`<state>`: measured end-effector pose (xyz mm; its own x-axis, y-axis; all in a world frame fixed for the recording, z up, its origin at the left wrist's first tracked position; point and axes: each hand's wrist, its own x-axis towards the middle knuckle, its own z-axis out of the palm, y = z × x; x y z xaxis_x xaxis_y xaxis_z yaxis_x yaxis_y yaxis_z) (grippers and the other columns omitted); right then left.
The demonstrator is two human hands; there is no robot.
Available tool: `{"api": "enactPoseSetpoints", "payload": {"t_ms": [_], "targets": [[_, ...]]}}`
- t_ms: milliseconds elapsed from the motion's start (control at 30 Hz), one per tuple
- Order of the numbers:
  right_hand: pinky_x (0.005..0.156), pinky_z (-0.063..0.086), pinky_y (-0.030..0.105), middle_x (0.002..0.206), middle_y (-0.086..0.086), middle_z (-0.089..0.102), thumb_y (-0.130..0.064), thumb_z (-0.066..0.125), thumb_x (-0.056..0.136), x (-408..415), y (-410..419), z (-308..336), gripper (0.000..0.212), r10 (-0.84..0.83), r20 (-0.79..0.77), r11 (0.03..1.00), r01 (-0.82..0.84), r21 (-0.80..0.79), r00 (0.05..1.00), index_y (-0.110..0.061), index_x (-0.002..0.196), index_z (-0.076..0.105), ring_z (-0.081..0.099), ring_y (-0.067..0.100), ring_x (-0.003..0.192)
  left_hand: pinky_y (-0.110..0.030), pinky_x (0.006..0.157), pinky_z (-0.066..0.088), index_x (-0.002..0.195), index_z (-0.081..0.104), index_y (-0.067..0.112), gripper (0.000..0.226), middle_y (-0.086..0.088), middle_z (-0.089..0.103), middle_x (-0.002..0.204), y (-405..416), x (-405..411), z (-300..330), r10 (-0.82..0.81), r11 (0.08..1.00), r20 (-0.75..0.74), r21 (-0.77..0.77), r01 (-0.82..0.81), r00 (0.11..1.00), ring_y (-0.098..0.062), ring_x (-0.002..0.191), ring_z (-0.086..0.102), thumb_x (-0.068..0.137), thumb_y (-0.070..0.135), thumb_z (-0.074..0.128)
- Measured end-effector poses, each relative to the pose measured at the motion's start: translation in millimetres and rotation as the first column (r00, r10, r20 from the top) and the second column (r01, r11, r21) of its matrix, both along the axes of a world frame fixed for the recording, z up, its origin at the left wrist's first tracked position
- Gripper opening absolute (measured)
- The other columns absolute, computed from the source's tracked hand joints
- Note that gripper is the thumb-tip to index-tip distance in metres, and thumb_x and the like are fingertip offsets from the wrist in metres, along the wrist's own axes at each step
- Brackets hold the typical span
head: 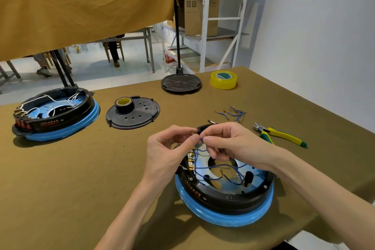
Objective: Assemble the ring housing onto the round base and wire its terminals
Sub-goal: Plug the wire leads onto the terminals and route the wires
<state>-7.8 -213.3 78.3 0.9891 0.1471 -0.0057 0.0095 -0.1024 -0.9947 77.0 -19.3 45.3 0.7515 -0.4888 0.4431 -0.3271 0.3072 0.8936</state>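
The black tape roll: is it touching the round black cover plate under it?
Touching. The head view shows the black tape roll resting directly on the round black cover plate.

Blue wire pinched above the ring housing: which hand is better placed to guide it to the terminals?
Probably the left hand: it sits directly above the gold terminals, while the right hand also holds a black screwdriver.

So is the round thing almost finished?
Partly. The black ring already sits on the blue base, with several blue wires joined at its terminals. Right now the left hand and right hand hold another wire end and a screwdriver. Spare wires still wait.
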Motion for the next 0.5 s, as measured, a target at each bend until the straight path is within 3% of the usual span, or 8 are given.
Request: {"api": "enactPoseSetpoints", "payload": {"t_ms": [167,367,500], "targets": [[0.051,0.039,0.021,0.074,0.009,0.064,-0.018,0.058,0.104,-1.4,-0.6,0.7,0.025,0.014,-0.03,1.0,-0.013,0.019,0.999,0.001,0.118,0.066,0.046,0.015,0.056,-0.027,0.074,0.056,0.098,0.082,0.016,0.017,-0.006,0.075,0.087,-0.4,1.8,-2.3,0.002,1.0,0.026,0.007,-0.002,1.0,-0.023,0.08,0.068,0.082,0.023,0.082],[0.048,0.034,0.024,0.074,0.013,0.068,-0.015,0.062,0.102,-3.2,2.7,3.4,0.013,-0.066,0.029,0.994,0.069,-0.09,0.997,-0.005,0.109,0.067,0.046,0.017,0.051,-0.047,0.08,0.056,0.101,0.082,0.013,0.016,-0.007,0.077,0.092,0.7,1.5,-5.7,0.014,0.998,0.05,0.067,-0.017,0.999,-0.034,0.089,0.069,0.088,0.019,0.076],[0.058,0.044,0.024,0.073,0.008,0.068,-0.01,0.061,0.102,-4.9,6.9,2.3,0.008,-0.111,0.076,0.97,0.125,-0.209,0.991,-0.004,0.105,0.066,0.051,0.015,0.058,-0.037,0.08,0.058,0.097,0.082,0.014,0.009,-0.003,0.077,0.091,0.8,1.9,-8.1,0.026,0.99,0.07,0.134,-0.035,0.997,-0.023,0.089,0.071,0.091,0.014,0.074]]}}
